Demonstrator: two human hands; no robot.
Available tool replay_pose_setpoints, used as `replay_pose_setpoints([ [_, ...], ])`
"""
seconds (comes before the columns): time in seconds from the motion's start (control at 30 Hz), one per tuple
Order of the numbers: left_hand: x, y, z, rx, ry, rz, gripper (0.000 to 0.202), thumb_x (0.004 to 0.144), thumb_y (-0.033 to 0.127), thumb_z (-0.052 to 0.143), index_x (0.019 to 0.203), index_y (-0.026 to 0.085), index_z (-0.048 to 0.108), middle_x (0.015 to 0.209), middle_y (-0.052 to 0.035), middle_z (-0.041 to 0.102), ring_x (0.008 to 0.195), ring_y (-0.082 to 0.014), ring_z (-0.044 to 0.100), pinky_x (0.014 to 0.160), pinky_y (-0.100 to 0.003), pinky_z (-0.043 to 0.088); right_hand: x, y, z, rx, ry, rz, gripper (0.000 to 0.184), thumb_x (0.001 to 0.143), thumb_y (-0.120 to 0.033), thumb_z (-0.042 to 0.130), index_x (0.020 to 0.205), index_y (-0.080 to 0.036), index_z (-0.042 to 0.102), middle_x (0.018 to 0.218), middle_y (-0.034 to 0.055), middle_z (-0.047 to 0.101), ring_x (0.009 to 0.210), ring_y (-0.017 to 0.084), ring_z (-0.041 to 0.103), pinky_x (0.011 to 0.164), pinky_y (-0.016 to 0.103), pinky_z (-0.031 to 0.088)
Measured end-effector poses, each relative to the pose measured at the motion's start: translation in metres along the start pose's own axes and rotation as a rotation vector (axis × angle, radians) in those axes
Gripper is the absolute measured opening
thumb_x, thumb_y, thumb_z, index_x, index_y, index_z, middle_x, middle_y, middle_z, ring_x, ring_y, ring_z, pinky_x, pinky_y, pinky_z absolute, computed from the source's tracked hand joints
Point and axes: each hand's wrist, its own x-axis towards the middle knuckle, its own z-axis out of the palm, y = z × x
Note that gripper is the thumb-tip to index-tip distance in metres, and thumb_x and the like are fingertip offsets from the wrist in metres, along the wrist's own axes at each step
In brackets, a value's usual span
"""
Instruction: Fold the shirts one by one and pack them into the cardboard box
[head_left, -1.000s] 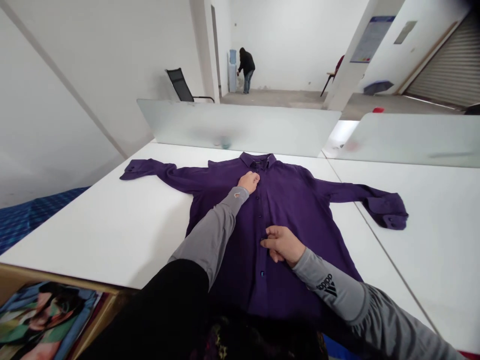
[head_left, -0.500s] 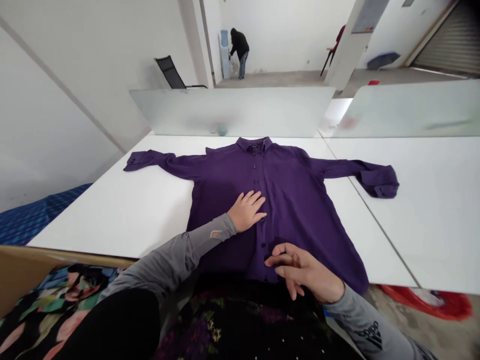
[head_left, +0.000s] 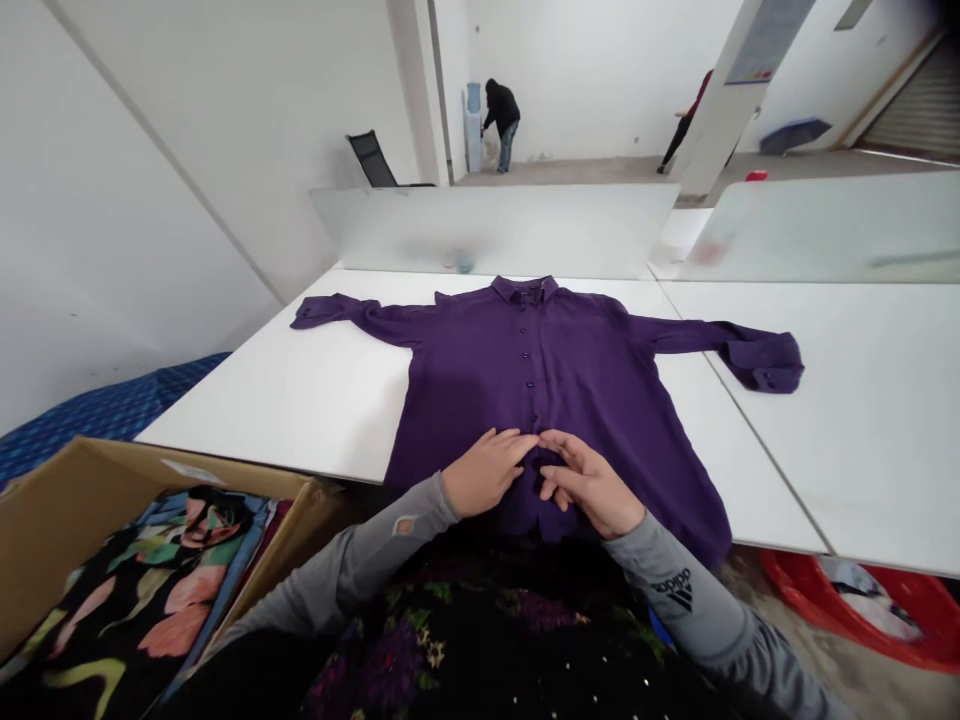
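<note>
A purple long-sleeved button-up shirt (head_left: 615, 400) lies front up on the white table, its collar at the far side and its sleeves spread to both sides. Dark buttons run down its front. My left hand (head_left: 487, 475) rests on the lower front beside the button strip, fingers stretched out. Across the strip, my right hand (head_left: 596, 485) has its fingers bent and apart, with nothing visible between them. The fingertips of both hands nearly meet over the strip and hide part of it.
An open cardboard box (head_left: 300, 520) with folded patterned clothes stands at left. A red bag (head_left: 795, 610) sits low at right. Frosted dividers (head_left: 510, 230) line the white table's (head_left: 292, 410) far edge. Beyond, a person (head_left: 501, 120) bends by a water dispenser (head_left: 473, 130).
My left hand has slid down the shirt front towards me. My right hand has moved slightly up and in, so both now meet at the button strip. The view has shifted left, showing more box.
</note>
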Motion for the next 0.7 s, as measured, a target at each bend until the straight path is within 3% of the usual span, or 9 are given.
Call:
replay_pose_setpoints([
  [0.07,-0.018,0.005,0.001,-0.074,0.088,0.022,0.044,0.095,0.018,0.035,0.138,0.019,0.04,0.137,-0.0077,0.054,0.133,-0.0189,0.043,0.112,-0.041,0.035,0.006,0.0,0.001,0.024,0.012,0.008,0.055,0.067,-0.027,0.071,0.117,-0.025,0.048,0.123,0.0091,0.053,0.054,0.006,0.059,0.037,0.019,0.04],
  [0.13,-0.036,0.003,-0.001,-0.063,0.237,-0.017,0.039,0.097,0.018,0.034,0.134,0.022,0.046,0.133,-0.0047,0.057,0.132,-0.0169,0.044,0.113,-0.039,0.032,0.01,0.0,0.002,0.008,0.0,0.035,0.063,0.066,-0.026,0.072,0.123,-0.025,0.045,0.103,0.0029,0.059,0.047,0.006,0.056,0.034,0.018,0.038],
  [0.27,-0.075,-0.022,-0.006,0.243,0.558,-0.392,0.034,0.097,0.027,0.04,0.127,0.015,0.051,0.124,-0.012,0.06,0.123,-0.0259,0.048,0.107,-0.045,0.037,0.007,-0.001,0.003,-0.106,-0.119,0.075,0.078,0.066,-0.028,0.072,0.135,-0.021,0.037,0.059,-0.0117,0.047,0.037,0.008,0.05,0.031,0.017,0.032],
  [0.33,-0.093,-0.035,-0.007,0.418,0.581,-0.595,0.037,0.095,0.035,0.044,0.121,0.01,0.054,0.111,-0.0155,0.062,0.108,-0.0298,0.054,0.094,-0.045,0.045,0.001,0.0,0.005,-0.185,-0.189,0.074,0.068,0.068,-0.031,0.07,0.129,-0.017,0.046,0.054,-0.0117,0.047,0.036,0.008,0.048,0.032,0.017,0.031],
  [0.4,-0.106,-0.042,-0.006,0.552,0.534,-0.715,0.039,0.094,0.041,0.045,0.115,0.011,0.057,0.1,-0.0146,0.062,0.097,-0.0305,0.056,0.084,-0.044,0.047,-0.006,0.002,0.007,-0.28,-0.221,0.095,0.05,0.069,-0.034,0.068,0.114,-0.014,0.058,0.053,-0.009,0.05,0.035,0.006,0.047,0.032,0.017,0.03],
  [0.47,-0.113,-0.043,-0.005,0.619,0.485,-0.759,0.037,0.094,0.043,0.044,0.106,0.013,0.059,0.093,-0.0131,0.061,0.091,-0.0298,0.055,0.08,-0.042,0.046,-0.012,0.002,0.011,-0.369,-0.199,0.115,0.04,0.07,-0.034,0.066,0.104,-0.013,0.064,0.056,-0.0059,0.055,0.035,0.006,0.047,0.033,0.018,0.03],
  [0.57,-0.112,-0.042,-0.005,0.591,0.443,-0.749,0.025,0.095,0.034,0.041,0.087,0.017,0.058,0.086,-0.0106,0.059,0.085,-0.0272,0.055,0.077,-0.038,0.044,-0.015,0.003,0.017,-0.406,-0.11,0.072,0.03,0.069,-0.032,0.067,0.093,-0.014,0.066,0.056,-0.0048,0.056,0.036,0.005,0.045,0.035,0.018,0.031],
  [0.7,-0.109,-0.042,-0.006,0.447,0.559,-0.797,0.017,0.094,0.023,0.039,0.082,0.02,0.051,0.078,-0.0061,0.06,0.076,-0.0219,0.058,0.069,-0.031,0.041,-0.02,0.008,0.02,-0.284,0.055,-0.07,0.019,0.069,-0.034,0.068,0.071,-0.017,0.059,0.05,-0.0059,0.051,0.039,0.005,0.043,0.04,0.019,0.034],
])
